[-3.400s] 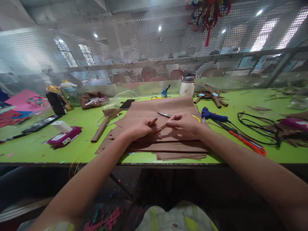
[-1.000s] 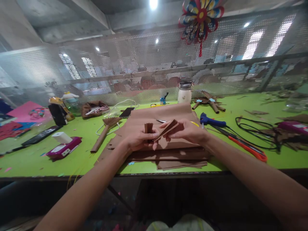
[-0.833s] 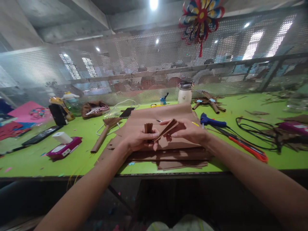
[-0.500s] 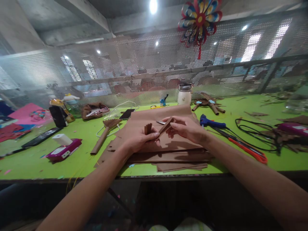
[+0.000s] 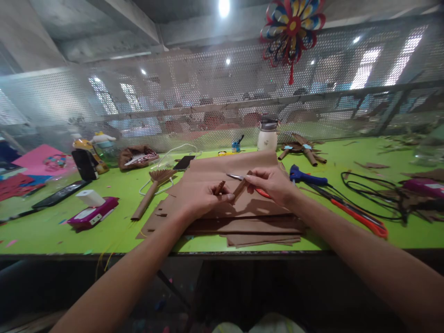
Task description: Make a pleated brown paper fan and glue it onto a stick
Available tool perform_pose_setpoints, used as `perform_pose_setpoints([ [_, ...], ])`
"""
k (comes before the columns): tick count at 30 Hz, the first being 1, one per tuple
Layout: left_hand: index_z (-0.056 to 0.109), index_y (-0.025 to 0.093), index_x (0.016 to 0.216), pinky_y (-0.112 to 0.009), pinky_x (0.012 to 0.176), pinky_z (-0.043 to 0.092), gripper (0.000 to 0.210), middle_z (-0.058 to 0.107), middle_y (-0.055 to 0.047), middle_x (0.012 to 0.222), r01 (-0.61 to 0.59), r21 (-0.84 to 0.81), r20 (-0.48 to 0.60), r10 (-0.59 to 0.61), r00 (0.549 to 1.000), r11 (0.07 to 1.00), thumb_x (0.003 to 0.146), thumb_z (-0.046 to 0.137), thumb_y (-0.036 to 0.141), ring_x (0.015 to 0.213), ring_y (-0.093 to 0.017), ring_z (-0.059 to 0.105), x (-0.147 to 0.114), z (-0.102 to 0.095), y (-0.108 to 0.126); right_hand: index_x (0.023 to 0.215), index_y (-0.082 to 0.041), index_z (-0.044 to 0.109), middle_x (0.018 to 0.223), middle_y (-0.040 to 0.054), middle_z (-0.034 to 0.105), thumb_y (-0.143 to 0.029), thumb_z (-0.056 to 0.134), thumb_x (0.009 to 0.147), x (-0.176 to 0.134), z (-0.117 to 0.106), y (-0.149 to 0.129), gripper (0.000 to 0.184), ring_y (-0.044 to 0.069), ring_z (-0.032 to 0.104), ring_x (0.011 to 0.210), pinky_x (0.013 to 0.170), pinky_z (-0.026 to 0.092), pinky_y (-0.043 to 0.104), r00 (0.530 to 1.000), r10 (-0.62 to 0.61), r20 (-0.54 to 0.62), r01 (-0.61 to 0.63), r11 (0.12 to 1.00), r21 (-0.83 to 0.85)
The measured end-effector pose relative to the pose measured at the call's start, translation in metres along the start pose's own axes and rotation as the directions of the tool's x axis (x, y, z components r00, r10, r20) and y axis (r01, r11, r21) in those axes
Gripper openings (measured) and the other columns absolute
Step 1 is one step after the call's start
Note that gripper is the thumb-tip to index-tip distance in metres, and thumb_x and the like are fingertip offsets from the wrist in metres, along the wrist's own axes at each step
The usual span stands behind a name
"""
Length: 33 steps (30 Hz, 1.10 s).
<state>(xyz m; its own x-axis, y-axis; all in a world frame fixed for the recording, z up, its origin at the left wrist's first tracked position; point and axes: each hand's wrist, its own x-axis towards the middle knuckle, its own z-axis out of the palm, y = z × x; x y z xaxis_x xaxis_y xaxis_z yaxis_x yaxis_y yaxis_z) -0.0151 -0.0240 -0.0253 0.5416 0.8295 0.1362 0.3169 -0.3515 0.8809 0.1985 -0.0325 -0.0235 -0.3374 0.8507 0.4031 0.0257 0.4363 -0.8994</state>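
The left hand (image 5: 208,200) has its grip closed on a pleated brown bundle (image 5: 219,187), whose top, spread like a fan half a second ago, now shows narrow. Just beside it, the right hand (image 5: 272,186) pinches the upper end of a folded brown strip (image 5: 239,189); whether strip and bundle join cannot be told. Both are above brown paper sheets (image 5: 232,162) on the worktop (image 5: 121,196). Just behind, a pointed metal tool (image 5: 235,176) shows more than before. Farther back, the bottle (image 5: 268,137) stands where it was.
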Motion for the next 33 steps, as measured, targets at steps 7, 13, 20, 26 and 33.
perform_pose_setpoints([
  [7, 0.060, 0.014, 0.080, -0.027, 0.074, 0.040, 0.023, 0.060, -0.002, 0.077, -0.051, -0.066, 0.060, 0.055, 0.997, 0.997, 0.071, 0.061, 0.034, 0.074, -0.013, 0.053, 0.002, 0.010, 0.008, 0.068, -0.014, 0.061, 0.059, -0.0001, 0.054, -0.043, 0.055, 0.076, 0.002, 0.002, 0.003, 0.031, 0.010, 0.048, 0.056, 0.057, 0.037, 0.024, 0.981, 0.020, 0.194, 0.001, 0.994, -0.108],
  [13, 0.057, 0.012, 0.073, -0.025, 0.068, 0.040, 0.023, 0.055, 0.000, 0.070, 0.041, -0.254, 0.104, -0.015, 0.994, 0.966, 0.065, 0.067, 0.031, 0.067, -0.010, 0.051, 0.003, 0.010, 0.006, 0.069, -0.014, 0.060, 0.057, -0.0015, 0.052, -0.045, 0.054, 0.077, 0.004, 0.006, 0.008, 0.032, 0.009, 0.045, 0.053, 0.054, 0.035, 0.023, 0.980, 0.085, 0.179, -0.067, 0.992, -0.103],
  [20, 0.051, 0.014, 0.073, -0.018, 0.041, 0.022, 0.026, 0.040, 0.007, 0.055, 0.146, -0.408, 0.099, -0.115, 0.988, 0.901, 0.062, 0.070, 0.029, 0.044, -0.003, 0.033, 0.003, 0.007, 0.002, 0.068, -0.013, 0.058, 0.059, -0.0005, 0.052, -0.046, 0.052, 0.078, 0.006, 0.004, 0.016, 0.035, 0.008, 0.046, 0.053, 0.055, 0.037, 0.024, 0.988, 0.123, 0.089, -0.124, 0.992, 0.009],
  [26, 0.051, 0.012, 0.070, -0.018, 0.040, 0.018, 0.028, 0.044, 0.005, 0.058, 0.148, -0.411, 0.070, -0.131, 0.989, 0.900, 0.062, 0.070, 0.032, 0.045, -0.002, 0.033, 0.004, 0.006, 0.001, 0.068, -0.013, 0.059, 0.057, -0.0012, 0.053, -0.041, 0.059, 0.073, 0.000, 0.009, 0.010, 0.028, 0.008, 0.046, 0.053, 0.053, 0.035, 0.023, 0.967, 0.200, 0.159, -0.179, 0.975, -0.135],
  [33, 0.051, 0.013, 0.070, -0.019, 0.040, 0.017, 0.030, 0.041, 0.005, 0.055, 0.139, -0.416, 0.056, -0.127, 0.990, 0.899, 0.060, 0.070, 0.034, 0.044, -0.003, 0.033, 0.002, 0.006, 0.004, 0.063, -0.014, 0.056, 0.054, -0.0034, 0.051, -0.034, 0.059, 0.071, -0.001, 0.015, 0.008, 0.021, 0.007, 0.043, 0.049, 0.049, 0.032, 0.021, 0.958, 0.254, 0.134, -0.241, 0.965, -0.103],
])
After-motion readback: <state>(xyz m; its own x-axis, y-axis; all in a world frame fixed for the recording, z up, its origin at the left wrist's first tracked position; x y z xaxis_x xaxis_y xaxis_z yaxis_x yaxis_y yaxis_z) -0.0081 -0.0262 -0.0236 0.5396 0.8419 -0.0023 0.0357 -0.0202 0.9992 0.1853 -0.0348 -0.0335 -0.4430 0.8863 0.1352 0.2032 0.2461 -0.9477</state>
